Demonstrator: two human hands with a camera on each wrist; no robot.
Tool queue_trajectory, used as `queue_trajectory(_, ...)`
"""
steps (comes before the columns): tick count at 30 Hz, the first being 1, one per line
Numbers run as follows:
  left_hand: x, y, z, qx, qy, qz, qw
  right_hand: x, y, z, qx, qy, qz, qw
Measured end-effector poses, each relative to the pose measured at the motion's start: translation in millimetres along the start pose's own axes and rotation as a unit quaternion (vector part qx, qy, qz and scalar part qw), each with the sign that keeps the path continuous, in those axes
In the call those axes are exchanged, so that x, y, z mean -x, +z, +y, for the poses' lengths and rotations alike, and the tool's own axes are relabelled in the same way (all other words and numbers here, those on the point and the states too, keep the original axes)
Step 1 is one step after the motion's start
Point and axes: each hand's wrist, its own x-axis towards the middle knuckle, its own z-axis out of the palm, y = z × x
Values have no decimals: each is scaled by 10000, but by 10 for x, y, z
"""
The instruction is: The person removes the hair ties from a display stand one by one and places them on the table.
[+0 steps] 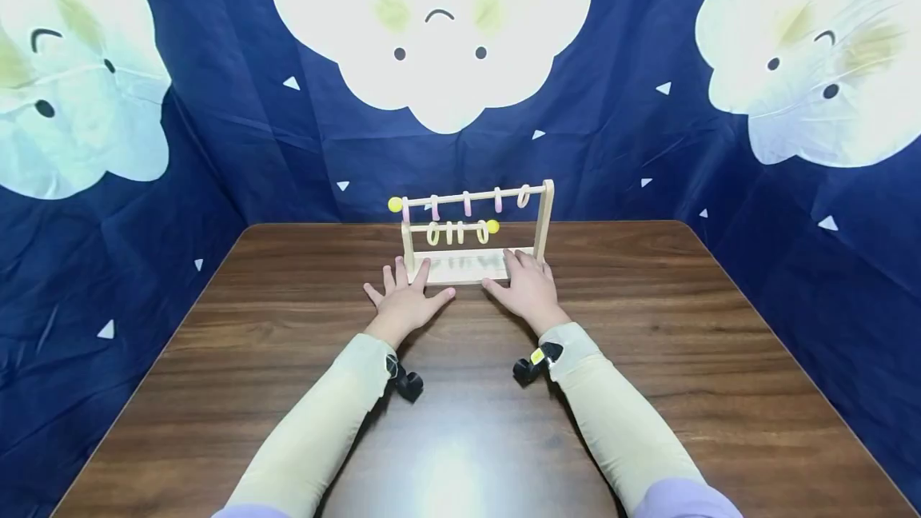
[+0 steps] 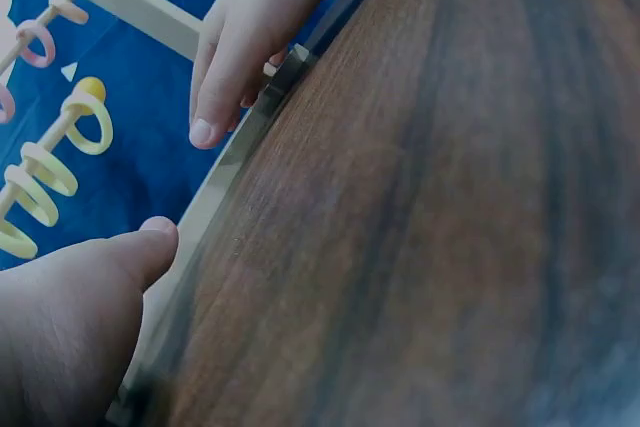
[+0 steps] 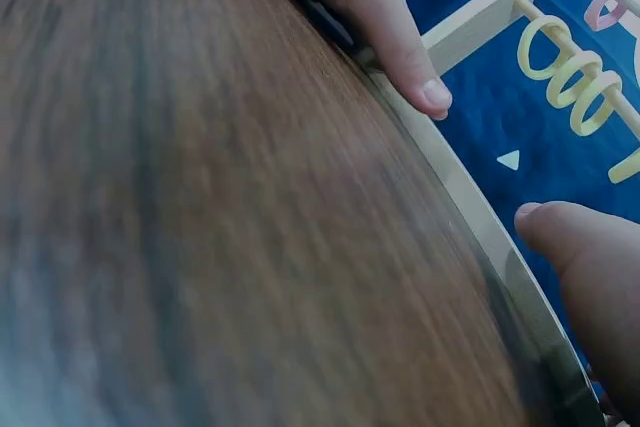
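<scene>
Left hand [image 1: 406, 306] and right hand [image 1: 531, 288] flank the wooden ring rack's base [image 1: 468, 268]

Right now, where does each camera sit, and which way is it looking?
Head: on the person's head, looking forward and down at the table and ring stand; left hand, right hand and sleeves show.
Left wrist: worn there, tilted, facing table and ring stand; left thumb near, right hand beyond.
Right wrist: worn there, tilted, facing table and ring stand; right thumb near, left hand beyond.
Shared: both wrist views show yellow rings and both hands.
</scene>
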Motion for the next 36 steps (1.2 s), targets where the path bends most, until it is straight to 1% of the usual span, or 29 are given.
queue_trajectory(4,25,75,-47,-39,82,113,9999,28,82,-35,6,140,161,9998)
queue_trajectory(8,71,149,-82,-37,68,90,9999,49,167,-94,-115,364,519,9979)
queue_trajectory(10,86,174,-91,-54,48,109,9999,41,201,-127,-229,404,718,9963)
queue_trajectory(15,96,174,-85,-47,50,201,9998,-26,231,-180,-522,344,1213,9906)
queue_trajectory(19,87,158,-73,-42,60,199,9998,-82,223,-201,-704,312,1451,9864)
queue_trajectory(23,64,152,-79,-43,61,210,9998,-129,213,-217,-841,197,1795,9800)
queue_trajectory(26,45,138,-76,-61,53,209,9997,-167,205,-226,-841,87,2076,9745)
queue_trajectory(31,4,125,-69,-109,70,227,9997,-218,199,-245,-886,0,2436,9658)
queue_trajectory(34,-19,116,-61,-125,78,261,9995,-252,211,-259,-1073,2,2660,9580)
queue_trajectory(36,-31,108,-56,-123,80,279,9995,-270,215,-271,-1393,21,2784,9503)
